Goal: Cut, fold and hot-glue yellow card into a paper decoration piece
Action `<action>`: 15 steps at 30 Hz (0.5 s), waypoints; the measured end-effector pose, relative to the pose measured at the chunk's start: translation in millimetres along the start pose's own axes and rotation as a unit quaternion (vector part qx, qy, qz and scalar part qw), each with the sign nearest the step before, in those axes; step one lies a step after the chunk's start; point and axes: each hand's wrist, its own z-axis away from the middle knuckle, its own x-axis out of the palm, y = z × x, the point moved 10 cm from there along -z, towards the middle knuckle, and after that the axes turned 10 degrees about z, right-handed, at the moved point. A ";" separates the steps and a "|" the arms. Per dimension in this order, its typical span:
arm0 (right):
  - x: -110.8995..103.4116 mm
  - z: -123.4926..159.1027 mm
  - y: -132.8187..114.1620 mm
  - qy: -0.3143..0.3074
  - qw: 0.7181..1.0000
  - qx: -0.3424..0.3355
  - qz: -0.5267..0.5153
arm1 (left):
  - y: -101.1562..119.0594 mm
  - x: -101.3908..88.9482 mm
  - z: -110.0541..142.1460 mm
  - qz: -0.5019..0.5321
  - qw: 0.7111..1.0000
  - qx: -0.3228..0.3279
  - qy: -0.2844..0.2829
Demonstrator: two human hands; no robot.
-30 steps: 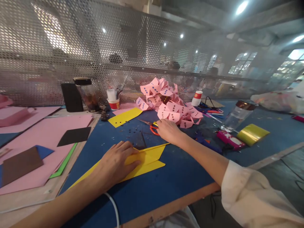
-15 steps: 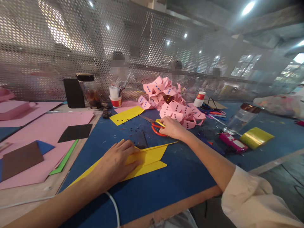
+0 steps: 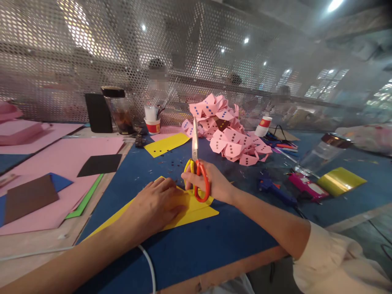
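My right hand (image 3: pixel 216 181) grips a pair of scissors (image 3: pixel 202 192) by its red and yellow handles. The blades are together and point away from me, raised above the table. Below the scissors lies a folded sheet of yellow paper (image 3: pixel 196 217). My left hand (image 3: pixel 159 202) rests flat on that paper with the fingers stretched out, pressing it to the blue tabletop (image 3: pixel 190 253). Part of the paper is hidden under my left hand and forearm.
A pile of pink paper pieces (image 3: pixel 235 141) with dark squares stands at the back. Another yellow sheet (image 3: pixel 167 143) lies left of it. On the right are a blue glue gun (image 3: pixel 277 190), a magenta object (image 3: pixel 306 187) and a clear jar (image 3: pixel 321 153). A white cable (image 3: pixel 148 261) crosses the front.
My right hand has lifted the scissors off the table and drawn them nearer, over the folded yellow paper, with blades turned away from me. My left hand stays on the paper.
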 end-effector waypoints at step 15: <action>5.6 -0.5 22.2 0.031 0.998 0.031 0.042 | -0.1 -0.7 4.6 0.007 1.000 0.005 -0.002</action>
